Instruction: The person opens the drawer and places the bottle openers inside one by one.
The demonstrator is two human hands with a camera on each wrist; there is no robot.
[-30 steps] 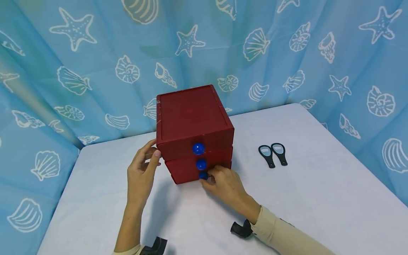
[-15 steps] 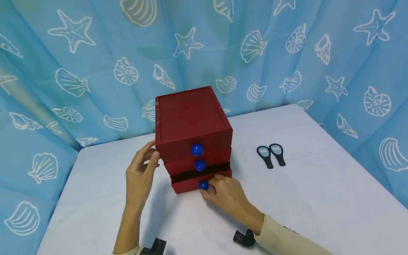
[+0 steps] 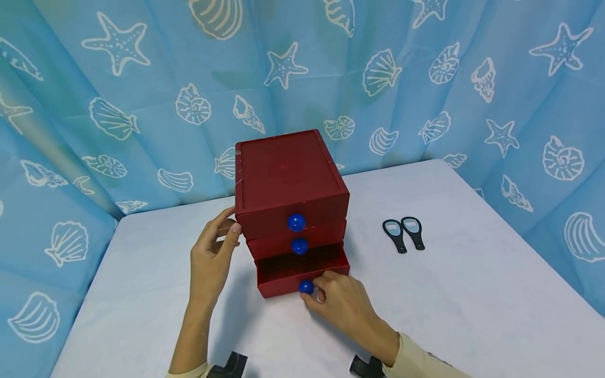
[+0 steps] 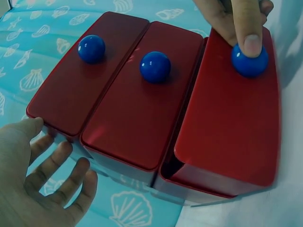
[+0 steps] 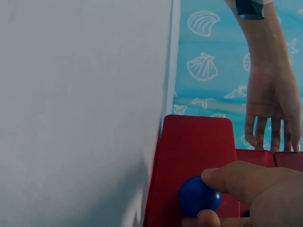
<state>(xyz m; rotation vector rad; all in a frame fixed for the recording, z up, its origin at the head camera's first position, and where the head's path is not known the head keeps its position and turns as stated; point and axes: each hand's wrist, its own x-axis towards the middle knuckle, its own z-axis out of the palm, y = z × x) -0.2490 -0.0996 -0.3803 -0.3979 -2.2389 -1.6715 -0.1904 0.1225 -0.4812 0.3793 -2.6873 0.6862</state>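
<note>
A dark red three-drawer cabinet (image 3: 288, 170) stands on the white table, each drawer front bearing a round blue knob. Its bottom drawer (image 3: 281, 286) is pulled partly out, and the part of its inside that shows is dark. My right hand (image 3: 347, 304) pinches the bottom drawer's blue knob (image 5: 195, 197) between thumb and fingers. Along the cabinet's left side, my left hand (image 3: 212, 257) rests with fingers spread, the thumb at the top drawer's edge in the left wrist view. The upper two drawers, with their knobs (image 4: 91, 48), are closed.
Two small black-handled magnifiers (image 3: 404, 234) lie side by side on the table to the right of the cabinet. Behind the white tabletop (image 3: 472, 294) hangs a blue curtain (image 3: 302, 100) printed with shells and starfish. Black straps (image 3: 229, 365) sit at the wrists.
The bottom drawer has come out from closed toward the person, drawn by my right hand on its knob. My left hand has stayed at the cabinet's left side.
</note>
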